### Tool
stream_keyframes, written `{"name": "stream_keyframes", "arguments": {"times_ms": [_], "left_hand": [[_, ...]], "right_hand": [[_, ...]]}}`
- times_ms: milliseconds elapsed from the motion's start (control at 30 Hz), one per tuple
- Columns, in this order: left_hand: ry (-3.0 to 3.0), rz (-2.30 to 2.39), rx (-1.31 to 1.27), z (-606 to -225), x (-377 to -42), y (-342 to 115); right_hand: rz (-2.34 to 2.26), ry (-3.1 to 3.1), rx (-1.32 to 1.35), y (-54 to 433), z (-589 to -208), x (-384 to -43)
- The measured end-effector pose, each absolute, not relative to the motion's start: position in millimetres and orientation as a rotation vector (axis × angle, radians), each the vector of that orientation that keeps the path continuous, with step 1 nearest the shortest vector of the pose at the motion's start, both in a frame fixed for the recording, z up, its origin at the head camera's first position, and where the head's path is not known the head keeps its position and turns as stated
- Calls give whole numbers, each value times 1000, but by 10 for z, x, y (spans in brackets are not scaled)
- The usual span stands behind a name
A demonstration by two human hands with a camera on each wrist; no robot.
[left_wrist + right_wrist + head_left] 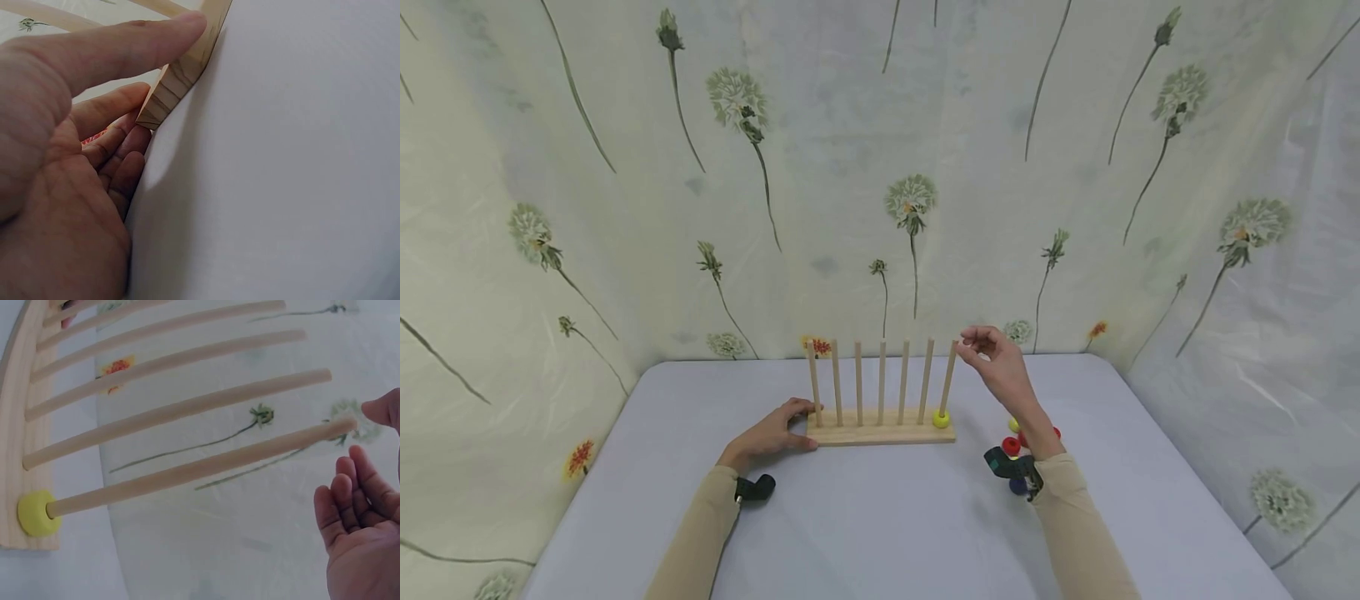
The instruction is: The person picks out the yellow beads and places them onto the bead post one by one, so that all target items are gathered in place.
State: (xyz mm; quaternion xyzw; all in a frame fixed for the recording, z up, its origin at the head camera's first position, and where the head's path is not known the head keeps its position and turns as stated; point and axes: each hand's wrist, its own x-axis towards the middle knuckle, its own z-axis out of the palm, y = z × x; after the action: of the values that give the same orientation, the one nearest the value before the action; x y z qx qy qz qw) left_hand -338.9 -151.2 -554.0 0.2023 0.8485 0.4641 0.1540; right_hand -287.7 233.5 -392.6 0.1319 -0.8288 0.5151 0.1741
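Note:
A wooden peg stand with several upright pegs stands on the table. My left hand holds the left end of its base, thumb along the front and fingers at the back; the left wrist view shows the grained end of the base between them. One yellow bead sits at the foot of the rightmost peg; the other pegs are bare. Just beside that peg's top is my right hand, with thumb and fingers apart and nothing between them.
Loose beads lie under my right forearm, among them a red bead, a yellow bead and a dark blue bead, partly hidden by the wrist camera. A white cloth covers the table. Behind it hangs a flower-patterned curtain.

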Motion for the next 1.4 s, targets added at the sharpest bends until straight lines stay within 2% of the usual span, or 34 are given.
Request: {"name": "stream_keyframes", "arguments": {"times_ms": [300, 800, 1067, 1400], "left_hand": [[2422, 1310, 586, -5539, -3387, -1501], [2443, 1287, 552, -5541, -3395, -1532], [2447, 1282, 565, -5545, -3382, -1520], [2444, 1287, 535, -5543, -3373, -1511]], "right_hand": [[1463, -2566, 334, 2795, -4223, -2921], [1517, -2821, 618, 3511, -4615, -2437], [1486, -2889, 423, 3919, -4880, -2218], [1422, -2970, 171, 4314, -5170, -2137]]}}
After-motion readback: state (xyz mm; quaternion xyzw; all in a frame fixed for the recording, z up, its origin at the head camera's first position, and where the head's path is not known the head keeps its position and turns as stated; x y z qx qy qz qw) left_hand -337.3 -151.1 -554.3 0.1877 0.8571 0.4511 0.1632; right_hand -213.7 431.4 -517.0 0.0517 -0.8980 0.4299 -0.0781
